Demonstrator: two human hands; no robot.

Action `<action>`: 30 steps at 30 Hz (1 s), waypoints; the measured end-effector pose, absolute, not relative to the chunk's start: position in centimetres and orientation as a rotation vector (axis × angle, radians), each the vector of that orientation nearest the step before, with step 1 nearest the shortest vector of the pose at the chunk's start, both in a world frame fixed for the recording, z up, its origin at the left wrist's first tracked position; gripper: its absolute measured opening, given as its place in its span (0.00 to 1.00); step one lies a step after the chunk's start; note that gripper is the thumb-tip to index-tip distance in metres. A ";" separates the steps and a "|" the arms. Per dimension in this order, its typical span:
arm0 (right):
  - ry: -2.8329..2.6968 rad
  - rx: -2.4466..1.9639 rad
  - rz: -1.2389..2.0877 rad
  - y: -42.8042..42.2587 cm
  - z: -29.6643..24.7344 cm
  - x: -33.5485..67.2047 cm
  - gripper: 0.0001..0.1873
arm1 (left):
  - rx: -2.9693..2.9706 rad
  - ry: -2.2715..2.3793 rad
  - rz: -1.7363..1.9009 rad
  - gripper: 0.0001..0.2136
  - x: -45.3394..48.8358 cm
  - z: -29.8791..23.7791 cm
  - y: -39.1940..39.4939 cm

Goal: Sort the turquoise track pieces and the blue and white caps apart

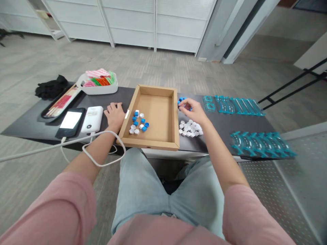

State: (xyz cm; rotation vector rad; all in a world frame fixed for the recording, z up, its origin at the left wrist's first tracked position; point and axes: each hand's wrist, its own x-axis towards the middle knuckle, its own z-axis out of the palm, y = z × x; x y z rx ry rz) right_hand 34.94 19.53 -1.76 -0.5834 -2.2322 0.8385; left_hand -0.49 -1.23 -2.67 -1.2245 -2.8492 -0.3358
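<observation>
A shallow cardboard tray sits on the dark table in front of me. Several small blue and white blocks lie in its near left corner. My left hand rests flat on the table beside the tray's left wall, fingers stretched out and holding nothing. My right hand reaches past the tray's right wall to a small heap of blue blocks, fingers curled in a pinch over them. A pile of white blocks lies just under that wrist.
Two rows of teal curved plastic pieces lie at the right, one far and one near. At the left are a phone, a white power bank with cable, a white bin of coloured items, a dark tray and black cloth.
</observation>
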 end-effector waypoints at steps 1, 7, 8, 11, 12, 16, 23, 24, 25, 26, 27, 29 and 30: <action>-2.338 -0.488 0.848 18.1 -1.0 33.0 0.07 | -1.231 -2.843 -0.354 0.29 -0.5 -2.8 -1.2; -3.058 -0.312 0.515 9.5 1.4 22.5 0.03 | -1.254 -2.839 -0.422 0.30 -0.4 -2.8 -1.3; -3.126 -0.311 0.420 8.3 1.5 21.6 0.03 | -1.260 -2.841 -0.428 0.31 -0.4 -2.8 -1.3; -3.209 -0.235 0.291 5.9 1.6 20.8 0.04 | -1.277 -2.834 -0.438 0.31 -0.4 -2.9 -1.3; -3.212 -0.201 0.299 5.4 1.7 20.8 0.05 | -1.279 -2.830 -0.440 0.31 -0.5 -2.9 -1.3; -3.212 -0.116 0.408 5.1 2.1 21.4 0.04 | -1.286 -2.827 -0.443 0.31 -0.7 -3.2 -1.1; -3.193 -0.170 0.511 6.9 1.1 22.2 0.02 | -1.276 -2.820 -0.464 0.30 -0.5 -3.0 -1.3; -3.185 -0.168 0.538 7.1 0.8 22.4 0.04 | -1.274 -2.823 -0.456 0.30 -0.4 -2.9 -1.3; -3.172 -0.158 0.580 7.4 0.7 22.6 0.05 | -1.272 -2.826 -0.447 0.29 -0.4 -2.9 -1.3; -3.147 -0.144 0.638 7.8 0.7 22.9 0.06 | -1.269 -2.828 -0.438 0.29 -0.4 -2.9 -1.3; -3.106 -0.133 0.706 8.2 0.7 23.2 0.05 | -1.266 -2.830 -0.429 0.29 -0.4 -2.8 -1.3; -2.975 -0.151 0.842 9.7 1.1 24.3 0.04 | -1.265 -2.832 -0.410 0.29 -0.5 -2.8 -1.3; -2.887 -0.187 0.889 10.7 1.4 25.2 0.08 | -1.269 -2.834 -0.400 0.29 -0.6 -2.8 -1.4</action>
